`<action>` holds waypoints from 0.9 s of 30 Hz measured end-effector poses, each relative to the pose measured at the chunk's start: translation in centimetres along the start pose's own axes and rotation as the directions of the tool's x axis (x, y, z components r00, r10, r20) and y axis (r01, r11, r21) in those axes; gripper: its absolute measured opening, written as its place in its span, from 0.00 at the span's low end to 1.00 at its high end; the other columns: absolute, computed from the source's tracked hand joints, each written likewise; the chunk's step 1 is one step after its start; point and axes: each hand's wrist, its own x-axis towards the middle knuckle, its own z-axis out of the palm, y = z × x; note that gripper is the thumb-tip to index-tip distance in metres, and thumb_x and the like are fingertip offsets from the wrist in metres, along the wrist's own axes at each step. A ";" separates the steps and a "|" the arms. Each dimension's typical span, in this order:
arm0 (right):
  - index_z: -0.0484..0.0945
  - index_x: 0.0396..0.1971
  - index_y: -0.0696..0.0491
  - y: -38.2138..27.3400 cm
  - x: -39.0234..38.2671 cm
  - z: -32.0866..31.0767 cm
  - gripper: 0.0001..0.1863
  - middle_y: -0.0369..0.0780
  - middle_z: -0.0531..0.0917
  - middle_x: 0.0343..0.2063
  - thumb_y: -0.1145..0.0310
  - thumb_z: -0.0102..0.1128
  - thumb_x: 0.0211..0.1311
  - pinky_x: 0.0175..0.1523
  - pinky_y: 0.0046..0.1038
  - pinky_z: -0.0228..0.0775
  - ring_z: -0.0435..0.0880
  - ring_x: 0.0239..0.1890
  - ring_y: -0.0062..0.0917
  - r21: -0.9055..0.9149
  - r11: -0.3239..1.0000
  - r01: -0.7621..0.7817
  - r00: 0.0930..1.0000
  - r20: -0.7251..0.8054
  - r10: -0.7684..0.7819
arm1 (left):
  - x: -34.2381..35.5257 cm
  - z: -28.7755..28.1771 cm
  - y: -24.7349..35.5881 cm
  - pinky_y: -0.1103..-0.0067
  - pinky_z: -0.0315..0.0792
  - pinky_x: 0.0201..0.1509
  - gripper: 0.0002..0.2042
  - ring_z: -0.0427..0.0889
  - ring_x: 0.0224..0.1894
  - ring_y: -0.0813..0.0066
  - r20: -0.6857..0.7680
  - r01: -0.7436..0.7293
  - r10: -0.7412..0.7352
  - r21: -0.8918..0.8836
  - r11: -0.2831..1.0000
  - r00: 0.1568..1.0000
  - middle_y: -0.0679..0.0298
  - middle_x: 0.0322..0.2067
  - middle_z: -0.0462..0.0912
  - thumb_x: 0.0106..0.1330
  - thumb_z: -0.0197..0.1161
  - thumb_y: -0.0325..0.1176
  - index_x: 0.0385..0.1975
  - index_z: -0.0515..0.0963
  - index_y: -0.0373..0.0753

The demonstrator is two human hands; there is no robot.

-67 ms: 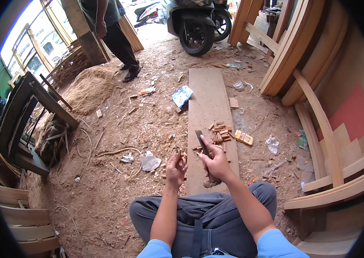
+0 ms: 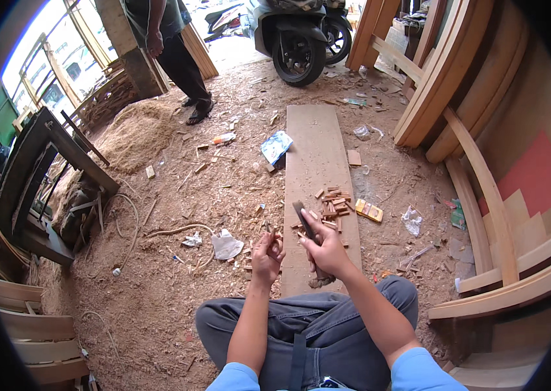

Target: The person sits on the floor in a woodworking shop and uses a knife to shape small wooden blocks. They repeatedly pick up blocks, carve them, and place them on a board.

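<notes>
Loads of wood shavings (image 2: 217,179) all over the floor (image 2: 158,274), so going left to right: there's a dark frame (image 2: 83,153) leaning over at the far left, then a heap of sawdust (image 2: 135,137), and a person (image 2: 181,65) in dark trousers and sandals standing just beside it. A pale cord (image 2: 177,229) snakes along the ground toward a crumpled white scrap (image 2: 226,245). Next up is a long plain board (image 2: 314,143) lying flat, with a blue and white packet (image 2: 276,147) right at its left edge and a scooter (image 2: 298,55) parked past its far end. Little wood blocks (image 2: 335,203) are heaped up against the board's right edge, a yellow packet (image 2: 369,210) sits just outside that edge, and curved timbers (image 2: 503,195) stand along the far right.

As for the hands, the left hand (image 2: 267,256) is just off the board's left edge, fingers curled in, pinching a small thin piece (image 2: 268,227), too tiny to tell what it's made of. The right hand (image 2: 327,251) is over the board, wrapped snugly around a dark chisel-like tool (image 2: 301,212), flat end tilted up and leftward, frayed butt down toward the board's near end, in front of the crossed legs (image 2: 230,322)
</notes>
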 end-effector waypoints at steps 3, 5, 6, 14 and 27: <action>0.60 0.72 0.43 0.8 -1.3 -0.8 0.35 0.32 0.74 0.16 0.76 0.56 0.65 0.16 0.23 0.67 0.71 0.12 0.14 -0.211 0.976 0.060 0.998 0.042 -0.053 | 1.0 0.4 -0.1 0.83 0.60 0.27 0.15 0.64 0.23 0.83 0.062 0.033 -0.034 0.004 0.999 0.998 0.71 0.19 0.66 0.77 0.52 0.43 0.39 0.77 0.35; 0.59 0.72 0.42 2.8 -1.9 -1.0 0.37 0.38 0.79 0.20 0.75 0.57 0.63 0.23 0.28 0.74 0.77 0.15 0.19 -0.130 0.976 -0.176 0.984 -0.051 0.171 | 1.3 0.6 -0.2 0.82 0.60 0.27 0.16 0.63 0.23 0.83 0.089 0.055 -0.055 0.003 0.998 0.995 0.71 0.19 0.65 0.76 0.52 0.44 0.38 0.77 0.36; 0.60 0.72 0.42 4.0 -1.5 -0.7 0.37 0.42 0.83 0.24 0.75 0.58 0.62 0.27 0.30 0.76 0.80 0.19 0.23 -0.334 0.942 -0.005 0.989 -0.142 -0.045 | 1.3 0.6 -0.2 0.81 0.59 0.27 0.16 0.62 0.23 0.82 0.099 0.071 -0.071 0.004 0.997 0.993 0.72 0.18 0.63 0.76 0.52 0.45 0.37 0.77 0.36; 0.67 0.67 0.42 8.4 0.1 1.1 0.34 0.58 0.83 0.30 0.72 0.55 0.57 0.43 0.44 0.77 0.85 0.34 0.51 -0.691 0.715 -0.103 0.995 -0.070 0.075 | 0.9 0.8 -0.5 0.82 0.59 0.28 0.17 0.62 0.24 0.82 0.186 0.116 -0.110 -0.021 0.993 0.976 0.72 0.18 0.64 0.76 0.52 0.45 0.35 0.78 0.36; 0.71 0.64 0.48 10.5 0.1 0.7 0.31 0.53 0.85 0.28 0.73 0.53 0.56 0.33 0.40 0.79 0.85 0.23 0.40 -0.730 0.676 -0.103 0.988 0.000 0.151 | 1.2 0.0 -1.3 0.82 0.56 0.27 0.19 0.59 0.22 0.82 0.100 0.156 -0.158 0.034 0.987 0.982 0.74 0.17 0.59 0.75 0.52 0.51 0.31 0.76 0.42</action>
